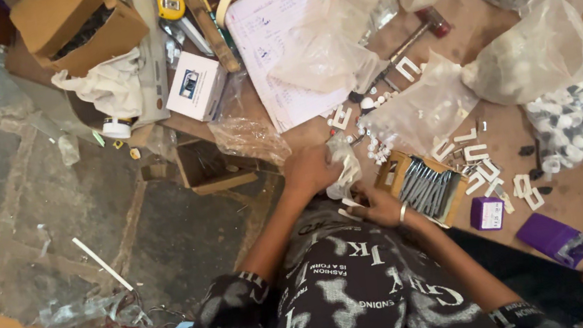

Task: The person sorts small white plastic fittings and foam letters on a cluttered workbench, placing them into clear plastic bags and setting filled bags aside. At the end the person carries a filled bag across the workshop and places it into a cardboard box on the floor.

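A small plastic bag (342,164) is sitting in the left hand (311,169), just beside the right hand (378,207); an open box of screws (424,186) is lying right of both, a notebook (276,40) lying beyond near the board's far edge

Your left hand (313,170) was curled into a loose fist, knuckles up, its bare forearm running back to a patterned sleeve. Your right hand (378,205) lay just beside it and nearer your chest, fingers (356,197) bent inward and pinched together, a ring on one finger. Both elbows were bent, wrists close together.
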### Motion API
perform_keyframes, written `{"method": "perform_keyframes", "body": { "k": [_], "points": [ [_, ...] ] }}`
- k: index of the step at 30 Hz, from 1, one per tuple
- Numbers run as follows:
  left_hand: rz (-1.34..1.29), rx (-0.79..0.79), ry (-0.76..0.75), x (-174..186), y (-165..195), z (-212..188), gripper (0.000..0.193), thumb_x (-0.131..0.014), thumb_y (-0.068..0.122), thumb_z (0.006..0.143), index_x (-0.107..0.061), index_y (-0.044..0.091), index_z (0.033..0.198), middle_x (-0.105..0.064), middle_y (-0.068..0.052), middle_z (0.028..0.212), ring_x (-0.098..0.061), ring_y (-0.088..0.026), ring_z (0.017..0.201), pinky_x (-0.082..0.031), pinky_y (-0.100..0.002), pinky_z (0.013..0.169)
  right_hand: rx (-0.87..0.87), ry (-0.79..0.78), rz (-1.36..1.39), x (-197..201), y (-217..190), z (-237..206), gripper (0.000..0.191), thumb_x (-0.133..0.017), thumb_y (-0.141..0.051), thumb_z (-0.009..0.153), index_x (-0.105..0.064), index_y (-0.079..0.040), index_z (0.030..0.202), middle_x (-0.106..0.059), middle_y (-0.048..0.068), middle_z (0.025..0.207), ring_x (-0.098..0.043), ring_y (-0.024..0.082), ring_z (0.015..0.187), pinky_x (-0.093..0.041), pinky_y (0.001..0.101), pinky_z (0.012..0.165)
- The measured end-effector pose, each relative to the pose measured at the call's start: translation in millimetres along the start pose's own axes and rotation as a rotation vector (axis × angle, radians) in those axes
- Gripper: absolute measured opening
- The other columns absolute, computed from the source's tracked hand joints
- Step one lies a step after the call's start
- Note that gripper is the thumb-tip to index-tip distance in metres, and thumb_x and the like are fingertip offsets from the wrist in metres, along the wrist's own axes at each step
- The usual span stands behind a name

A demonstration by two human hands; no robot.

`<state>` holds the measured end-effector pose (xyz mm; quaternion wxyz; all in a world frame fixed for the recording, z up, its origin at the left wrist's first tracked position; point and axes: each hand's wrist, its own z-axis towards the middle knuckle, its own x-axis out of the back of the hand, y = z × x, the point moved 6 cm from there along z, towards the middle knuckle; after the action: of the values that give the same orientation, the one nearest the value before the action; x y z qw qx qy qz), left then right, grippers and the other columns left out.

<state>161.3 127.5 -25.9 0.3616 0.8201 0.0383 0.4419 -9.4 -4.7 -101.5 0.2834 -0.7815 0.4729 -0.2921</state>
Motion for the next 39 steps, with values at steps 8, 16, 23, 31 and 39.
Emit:
{"method": "perform_keyframes", "body": {
  "k": [8,16,23,31,39],
  "points": [
    [-0.138,-0.32,-0.049,-5.4,40.3,26.9,0.02,-0.068,0.028,0.092,-0.07,0.008,0.092,-0.071,-0.019,0.077,-0.071,-0.039,0.074,-0.054,-0.05,0.067,0.025,0.256,0.227,24.2,-13.5,-6.8,0.044,-0.073,-0.022,0.091,-0.065,0.001,0.127,-0.074,0.008,0.09,-0.065,0.012,0.075,-0.054,0.0265,0.068],
    [-0.211,-0.356,0.138,53.4,65.8,20.1,0.017,-0.072,0.024,0.092,-0.067,0.008,0.095,-0.065,-0.015,0.063,-0.067,-0.034,0.059,-0.051,-0.046,0.057,0.001,0.441,0.669,71.9,-72.4,-65.9,0.041,-0.072,-0.013,0.091,-0.068,0.001,0.129,-0.076,0.006,0.093,-0.068,0.009,0.071,-0.057,0.0219,0.064],
    [-0.184,-0.43,0.353,64.5,62.4,3.4,0.017,-0.074,0.025,0.09,-0.069,0.009,0.094,-0.063,-0.02,0.076,-0.065,-0.038,0.067,-0.051,-0.046,0.058,0.003,0.479,0.123,93.6,-133.7,-52.2,0.041,-0.073,-0.008,0.09,-0.072,-0.005,0.131,-0.079,0.011,0.092,-0.071,0.014,0.075,-0.058,0.0267,0.07],
    [-0.28,-0.198,0.321,68.3,20.6,-25.2,0.018,-0.073,0.025,0.094,-0.071,0.008,0.096,-0.069,-0.015,0.075,-0.07,-0.033,0.065,-0.053,-0.044,0.058,-0.104,0.682,0.24,123.8,-111.4,-53.3,0.027,-0.067,-0.019,0.097,-0.074,-0.01,0.121,-0.079,0.011,0.097,-0.072,0.02,0.074,-0.06,0.0335,0.066],
    [-0.288,-0.003,0.325,89.8,-5.8,-47.6,0.018,-0.077,0.023,0.091,-0.072,0.006,0.09,-0.066,-0.013,0.063,-0.065,-0.026,0.052,-0.049,-0.04,0.052,0.068,0.67,-0.289,118.4,-106.6,52.1,0.034,-0.077,-0.032,0.086,-0.076,-0.007,0.109,-0.077,0.015,0.096,-0.075,0.029,0.084,-0.059,0.0403,0.078]
  ]
}}
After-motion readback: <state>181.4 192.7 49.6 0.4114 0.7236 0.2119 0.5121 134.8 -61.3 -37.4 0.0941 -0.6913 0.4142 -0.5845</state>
